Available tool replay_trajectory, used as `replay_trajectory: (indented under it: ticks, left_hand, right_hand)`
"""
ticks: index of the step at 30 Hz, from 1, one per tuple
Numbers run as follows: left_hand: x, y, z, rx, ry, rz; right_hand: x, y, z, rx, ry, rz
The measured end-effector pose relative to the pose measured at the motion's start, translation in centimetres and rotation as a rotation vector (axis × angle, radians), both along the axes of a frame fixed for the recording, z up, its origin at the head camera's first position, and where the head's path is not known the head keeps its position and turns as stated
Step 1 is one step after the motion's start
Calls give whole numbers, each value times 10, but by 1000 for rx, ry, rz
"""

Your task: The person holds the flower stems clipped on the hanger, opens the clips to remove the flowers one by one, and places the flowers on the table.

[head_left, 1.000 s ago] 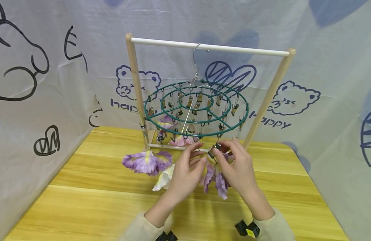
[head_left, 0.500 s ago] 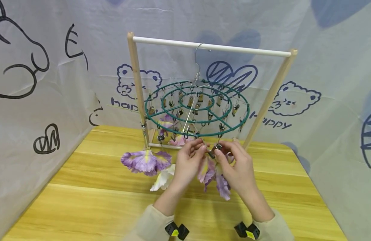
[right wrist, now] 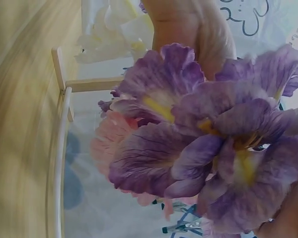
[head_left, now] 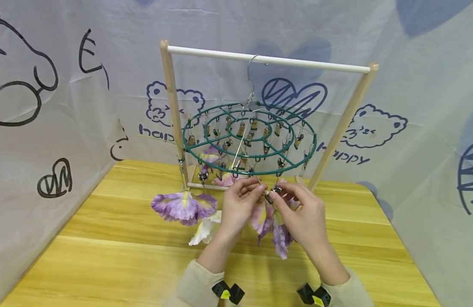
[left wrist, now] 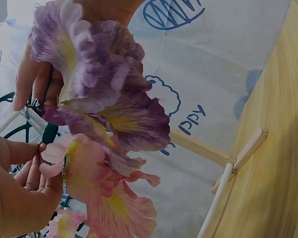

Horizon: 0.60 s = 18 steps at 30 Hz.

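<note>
In the head view my left hand [head_left: 238, 204] and right hand [head_left: 303, 213] meet just below the front of a green ring-shaped hanger [head_left: 236, 172]. The right thumb and fingers pinch a metal clip [head_left: 274, 190] with dark tips. In the left wrist view my left thumb and fingers pinch a thin stem beside the clip's dark tip [left wrist: 49, 133]. A pink artificial flower [left wrist: 97, 173] sits below those fingers. A purple artificial flower [right wrist: 159, 153] fills much of the right wrist view and covers most of the right hand. Whether the clip bites the stem is hidden.
The hanger hooks over the white bar [head_left: 309, 64] of a wooden stand on the table [head_left: 117, 256]. Several metal clips dangle from its rings. To the left hang another purple flower [head_left: 184, 207] and a white flower [head_left: 205, 228]. Drawn-on cloth walls [head_left: 432, 170] enclose the table.
The left hand has moved slightly right, up to the clip, and its fingers have drawn together. The right hand keeps its hold on the clip, nearly in place. Pink petals now show more between the hands.
</note>
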<state>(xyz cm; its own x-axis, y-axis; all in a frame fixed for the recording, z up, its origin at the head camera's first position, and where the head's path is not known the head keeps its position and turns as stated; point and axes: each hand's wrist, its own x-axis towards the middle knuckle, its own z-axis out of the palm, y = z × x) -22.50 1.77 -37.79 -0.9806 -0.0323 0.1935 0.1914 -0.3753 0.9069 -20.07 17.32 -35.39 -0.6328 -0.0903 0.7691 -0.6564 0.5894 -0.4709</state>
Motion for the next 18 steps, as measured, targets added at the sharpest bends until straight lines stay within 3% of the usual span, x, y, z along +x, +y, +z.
replay_trajectory:
  ticks: [18]
  left_hand:
    - [-1,1,0,-18,-22,0]
  right_hand:
    - [1,2,-1,43,43,-17]
